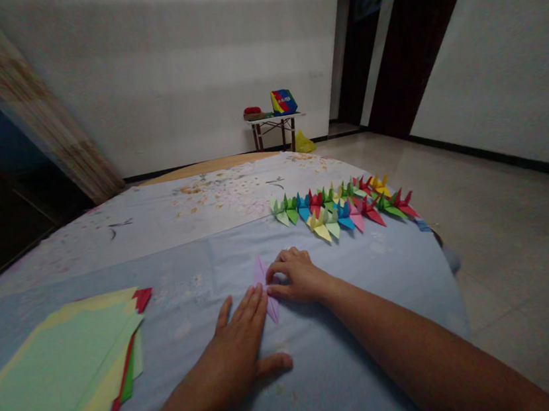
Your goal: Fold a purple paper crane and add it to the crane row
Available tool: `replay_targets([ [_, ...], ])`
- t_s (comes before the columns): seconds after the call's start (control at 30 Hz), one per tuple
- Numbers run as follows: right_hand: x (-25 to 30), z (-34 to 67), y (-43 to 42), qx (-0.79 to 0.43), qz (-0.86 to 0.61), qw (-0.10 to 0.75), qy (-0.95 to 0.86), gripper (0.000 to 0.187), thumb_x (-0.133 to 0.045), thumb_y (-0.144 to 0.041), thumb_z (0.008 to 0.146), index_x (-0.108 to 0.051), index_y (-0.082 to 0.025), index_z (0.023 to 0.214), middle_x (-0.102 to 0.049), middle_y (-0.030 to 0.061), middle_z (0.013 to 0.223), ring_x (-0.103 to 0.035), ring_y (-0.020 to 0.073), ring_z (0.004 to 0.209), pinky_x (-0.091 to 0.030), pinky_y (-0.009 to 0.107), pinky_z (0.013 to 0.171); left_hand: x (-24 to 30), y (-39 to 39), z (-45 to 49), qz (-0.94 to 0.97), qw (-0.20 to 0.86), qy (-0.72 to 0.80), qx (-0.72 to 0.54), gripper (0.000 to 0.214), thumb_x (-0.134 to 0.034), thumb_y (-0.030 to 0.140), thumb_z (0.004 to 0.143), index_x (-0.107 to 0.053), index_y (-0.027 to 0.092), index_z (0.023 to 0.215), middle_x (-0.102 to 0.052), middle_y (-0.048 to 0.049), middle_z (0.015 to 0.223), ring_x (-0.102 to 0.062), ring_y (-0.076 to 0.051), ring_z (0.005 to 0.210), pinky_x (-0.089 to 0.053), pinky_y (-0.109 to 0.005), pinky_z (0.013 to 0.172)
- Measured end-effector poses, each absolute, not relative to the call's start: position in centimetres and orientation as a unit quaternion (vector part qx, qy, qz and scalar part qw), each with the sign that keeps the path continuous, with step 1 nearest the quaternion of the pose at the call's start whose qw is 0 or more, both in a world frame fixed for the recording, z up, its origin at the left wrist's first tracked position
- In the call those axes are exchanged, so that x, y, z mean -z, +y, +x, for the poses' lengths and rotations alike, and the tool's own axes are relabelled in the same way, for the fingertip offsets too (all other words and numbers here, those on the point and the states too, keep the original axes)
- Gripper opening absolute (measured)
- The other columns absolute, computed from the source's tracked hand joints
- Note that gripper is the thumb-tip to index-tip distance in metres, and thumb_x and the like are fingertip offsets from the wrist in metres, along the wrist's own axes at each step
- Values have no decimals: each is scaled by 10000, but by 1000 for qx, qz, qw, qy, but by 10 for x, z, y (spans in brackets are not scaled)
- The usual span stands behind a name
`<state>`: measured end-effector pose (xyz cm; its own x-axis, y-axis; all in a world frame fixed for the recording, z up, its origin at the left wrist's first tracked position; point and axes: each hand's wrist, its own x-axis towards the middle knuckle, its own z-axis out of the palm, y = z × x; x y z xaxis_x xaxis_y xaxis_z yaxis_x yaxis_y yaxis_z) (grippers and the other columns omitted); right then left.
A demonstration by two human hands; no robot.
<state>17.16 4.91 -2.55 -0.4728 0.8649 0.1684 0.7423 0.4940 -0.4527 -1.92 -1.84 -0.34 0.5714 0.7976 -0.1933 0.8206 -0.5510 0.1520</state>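
A small folded piece of lilac paper (261, 268), narrow and diamond-shaped, lies on the blue tablecloth in front of me. My left hand (243, 333) rests flat on the cloth with fingers stretched out, its fingertips pressing the left side of the paper. From the right, my right hand (297, 276) pinches the paper's middle edge between thumb and forefinger. The fingers of both hands cover the centre of the paper. Beyond my right hand, several folded paper cranes (343, 214) in many colours stand in rows.
A stack of coloured paper sheets (49, 373) lies at the left. Under everything is a round table covered by a blue cloth (186, 263) and a floral cloth (155, 213). By the far wall stands a small table (274, 120) bearing a colourful box (284, 101); a yellow bag (303, 142) is on the floor.
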Motion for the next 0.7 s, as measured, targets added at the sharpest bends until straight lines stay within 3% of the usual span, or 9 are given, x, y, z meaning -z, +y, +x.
replay_targets([
  [0.27,27,171,49,-161,-479,200,-840,177,-628,-408,776,-652,-303,916,-529,31,956,-415,211,964,-257,356,798,0,-22,-24,885,147,432,92,1078,-405,807,644,-35,182,1441,1,-153,1496,-12,-297,1381,-5,-552,1081],
  [0.43,28,171,49,-158,-479,204,-839,159,-635,-385,772,-656,-300,904,-529,29,952,-419,207,956,-257,354,796,-6,-24,-21,884,170,424,97,1124,-542,780,565,-69,250,1436,34,-163,1488,23,-341,1367,-3,-608,1052],
  [0.53,29,171,49,-158,-478,206,-839,154,-630,-378,777,-655,-306,912,-528,28,953,-418,207,960,-257,355,804,-12,-29,-22,885,174,422,88,1128,-577,749,571,-56,245,1435,20,-164,1489,8,-336,1369,-26,-612,1053],
  [0.7,29,171,50,-157,-480,200,-840,158,-628,-391,776,-657,-304,904,-529,29,951,-421,210,959,-259,362,806,-18,-36,-26,883,166,432,80,1123,-487,796,592,-92,172,1438,-62,-176,1489,-59,-331,1372,-21,-602,1063],
])
